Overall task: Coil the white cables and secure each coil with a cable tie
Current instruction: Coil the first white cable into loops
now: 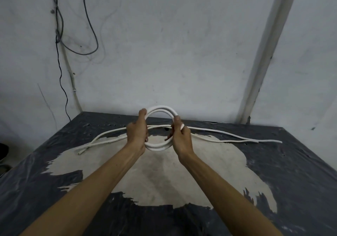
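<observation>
Above the table [273,163], toward 12 o'clock of its worn pale patch, the left hand [137,132] grips the 9 o'clock side of the white coil [160,108], fingers curled round the stacked turns. At 3 o'clock the right hand [180,135] wraps its fingers round the other side. Loose white cables [109,135] lie on the table behind, trailing out left and right. I judge the turns should be kept flat, even and pinched together; no cable tie is visible.

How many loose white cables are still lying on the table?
2, it seems: both loose white cables lie across the table behind the coil that the hands hold; the hands hide their middles.
</observation>
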Demonstrator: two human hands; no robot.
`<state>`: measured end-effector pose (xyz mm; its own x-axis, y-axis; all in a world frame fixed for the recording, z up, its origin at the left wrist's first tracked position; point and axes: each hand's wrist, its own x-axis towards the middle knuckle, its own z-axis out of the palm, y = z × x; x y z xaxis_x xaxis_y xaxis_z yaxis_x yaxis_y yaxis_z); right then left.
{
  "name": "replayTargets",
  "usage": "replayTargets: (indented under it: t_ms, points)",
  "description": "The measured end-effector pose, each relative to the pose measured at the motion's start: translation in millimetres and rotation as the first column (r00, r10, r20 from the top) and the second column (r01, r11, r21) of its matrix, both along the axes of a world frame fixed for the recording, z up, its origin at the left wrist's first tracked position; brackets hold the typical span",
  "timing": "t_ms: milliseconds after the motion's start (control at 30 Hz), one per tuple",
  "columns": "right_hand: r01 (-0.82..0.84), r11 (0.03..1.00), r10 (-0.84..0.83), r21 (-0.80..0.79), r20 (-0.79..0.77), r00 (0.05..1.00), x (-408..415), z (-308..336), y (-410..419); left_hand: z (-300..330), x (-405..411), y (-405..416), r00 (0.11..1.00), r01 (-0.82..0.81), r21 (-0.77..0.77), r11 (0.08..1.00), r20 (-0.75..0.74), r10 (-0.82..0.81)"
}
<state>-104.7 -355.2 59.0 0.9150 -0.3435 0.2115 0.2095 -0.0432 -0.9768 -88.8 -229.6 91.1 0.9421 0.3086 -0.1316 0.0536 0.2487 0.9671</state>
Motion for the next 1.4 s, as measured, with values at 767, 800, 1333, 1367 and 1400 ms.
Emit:
replayTargets:
  t_ms: [767,800,1333,1367,1400]
  points:
    - [-0.101,0.921,0.141,-0.377,0.081,0.987,-4.3,13.5,-41.3,26.1,2.3,-5.7,0.966,-0.06,0.758,0.649,0.209,-0.155]
    - [-0.087,0.908,0.153,-0.41,0.131,0.979,-5.9,17.7,-43.3,26.2,1.9,-6.4,0.961,-0.048,0.772,0.634,0.208,-0.18]
    - [-0.369,0.927,0.375,0.074,-0.097,0.922,-12.1,54.4,-28.2,42.3,8.5,-10.4,0.961,-0.169,0.788,0.592,0.265,-0.078]
    - [-0.377,0.921,0.387,0.101,-0.103,0.916,-13.0,54.1,-26.1,43.2,9.0,-8.9,0.958,-0.191,0.798,0.572,0.278,-0.069]
    - [-0.381,0.916,0.393,0.123,-0.1,0.914,-13.7,53.6,-24.8,44.3,9.9,-8.1,0.957,-0.197,0.806,0.558,0.281,-0.068]
